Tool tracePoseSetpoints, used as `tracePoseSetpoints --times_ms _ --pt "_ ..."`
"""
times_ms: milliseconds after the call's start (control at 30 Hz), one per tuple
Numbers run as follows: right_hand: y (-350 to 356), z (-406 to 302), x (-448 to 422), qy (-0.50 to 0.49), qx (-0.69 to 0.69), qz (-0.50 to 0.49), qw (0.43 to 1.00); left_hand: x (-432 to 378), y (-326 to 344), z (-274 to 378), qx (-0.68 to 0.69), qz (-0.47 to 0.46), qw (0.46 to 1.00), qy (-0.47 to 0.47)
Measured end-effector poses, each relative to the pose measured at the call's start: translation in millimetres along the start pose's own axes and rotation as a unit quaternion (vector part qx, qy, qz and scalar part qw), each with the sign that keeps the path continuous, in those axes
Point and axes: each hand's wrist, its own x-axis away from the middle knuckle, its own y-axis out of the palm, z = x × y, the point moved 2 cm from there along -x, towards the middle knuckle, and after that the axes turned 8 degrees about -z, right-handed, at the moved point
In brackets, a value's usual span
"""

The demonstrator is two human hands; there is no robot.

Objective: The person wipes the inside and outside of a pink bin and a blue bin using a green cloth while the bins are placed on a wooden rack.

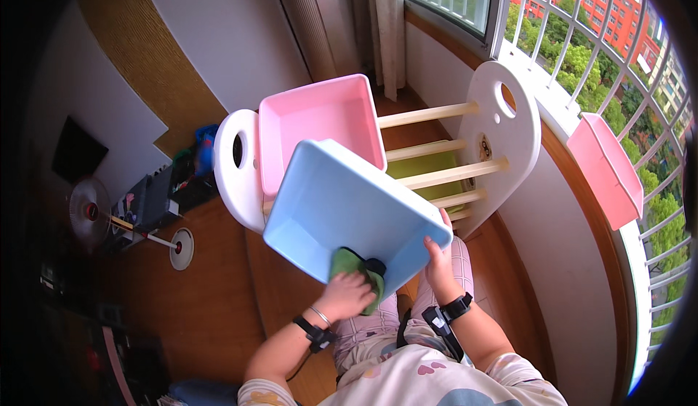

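Observation:
A light blue plastic bin (349, 199) is tilted in front of me with its inside facing me. My right hand (439, 256) grips its rim at the lower right corner, thumb on the inner side. My left hand (349, 296) presses a green cloth (349, 267) against the bin's near wall; part of the cloth is dark, and the fingers are slightly blurred. Behind the blue bin, a pink plastic bin (322, 117) rests on a storage rack with white end panels (499, 150) and pale rails (431, 114). The blue bin hides part of the rack and of the pink bin.
Below the rails lies a yellow-green bin (425, 171). Another pink bin (608, 171) sits on the sill by the barred window at right. A fan (181, 248) and dark boxes (150, 204) stand at left. Curtains (387, 30) hang behind the rack.

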Motion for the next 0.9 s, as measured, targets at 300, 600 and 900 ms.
tracePoseSetpoints --times_ms 300,600,900 --pt "-3 12 -4 0.023 -0.03 0.011 0.999 5 -16 -66 -0.106 0.087 0.974 -0.178" --pt "-3 56 49 0.104 0.124 -0.127 0.979 -31 19 -13 -0.007 0.045 0.983 -0.178" --pt "-4 82 60 0.143 0.127 -0.039 0.981 -22 25 5 0.008 0.062 0.994 -0.086"
